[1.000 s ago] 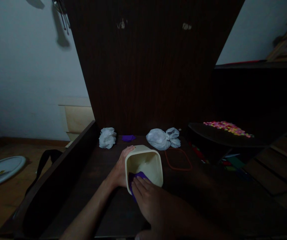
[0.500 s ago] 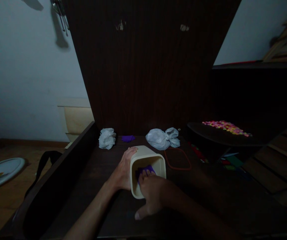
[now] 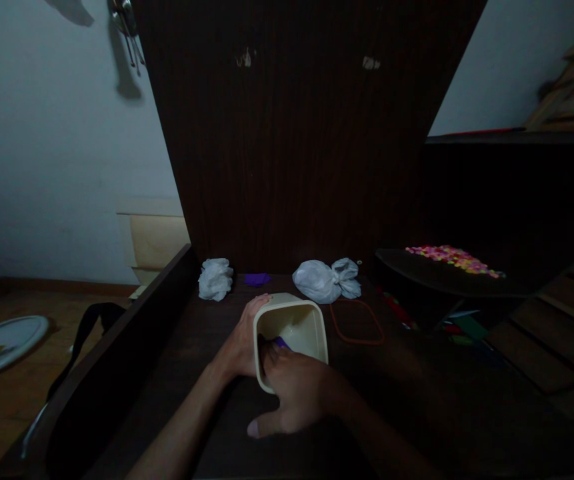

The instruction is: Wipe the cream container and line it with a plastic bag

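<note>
Cream plastic shows between the two hands: a squarish container (image 3: 311,330) lies tipped over at the middle of the tabletop (image 3: 201,373), its open mouth turned toward the near side. Clamped on the container's left side is the left hand (image 3: 243,340), its fingers reaching over the top. Coming from the near right, the right hand (image 3: 297,393) has its fingers inside the mouth at the lower left, thumb spread clear; a bit of purple cloth (image 3: 281,342) shows at those fingers, but whether they grip it or only press it cannot be told.

Just right of the container, a reddish-brown ring (image 3: 361,342) lies flat. Beyond, along the far edge, sit a crumpled whitish bag (image 3: 215,279) at left, a small purple piece (image 3: 257,279) next to it, and a knotted whitish bag (image 3: 317,281) farther right. Behind them rises a dark panel (image 3: 287,153). Farther right, pink and yellow bits (image 3: 454,257) cover part of a dark shelf (image 3: 417,277).
</note>
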Motion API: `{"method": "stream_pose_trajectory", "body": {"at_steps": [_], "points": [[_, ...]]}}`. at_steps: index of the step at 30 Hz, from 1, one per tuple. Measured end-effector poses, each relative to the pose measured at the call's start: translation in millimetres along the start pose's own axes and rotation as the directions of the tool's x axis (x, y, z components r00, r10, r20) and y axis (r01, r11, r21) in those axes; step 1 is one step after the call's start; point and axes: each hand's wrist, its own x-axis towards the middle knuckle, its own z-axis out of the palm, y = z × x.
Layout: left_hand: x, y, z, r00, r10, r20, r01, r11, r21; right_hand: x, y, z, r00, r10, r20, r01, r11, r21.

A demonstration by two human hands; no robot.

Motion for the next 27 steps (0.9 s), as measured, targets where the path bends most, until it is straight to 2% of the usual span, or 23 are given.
{"method": "stream_pose_trajectory", "body": {"at_steps": [5, 10, 15, 20, 27], "points": [[-2, -4, -1, 1.0, -0.005, 0.0, 0.005, 1.0, -0.025, -46, -13, 6, 0.996, 0.006, -0.092, -0.001, 0.999, 0.054], [1, -2, -1, 1.0, -0.014, 0.028, 0.014, 1.0, 0.0, -67, -10, 16, 0.977, 0.154, -0.15, -0.152, 0.988, 0.027], [4, 4, -1, 1.0, 0.023, 0.01, -0.023, 1.0, -0.011, -45, -14, 7, 0.966, 0.252, -0.054, -0.256, 0.962, -0.09], [3, 6, 0, 1.0, 0.007, 0.019, -0.007, 1.0, -0.011, -7, -6, -4, 0.961, 0.267, 0.067, -0.249, 0.947, -0.202], [2, 6, 1, 1.0, 0.019, -0.006, -0.019, 1.0, -0.01, 25, 14, 1, 0.954, 0.254, 0.157, -0.237, 0.964, -0.12]]}}
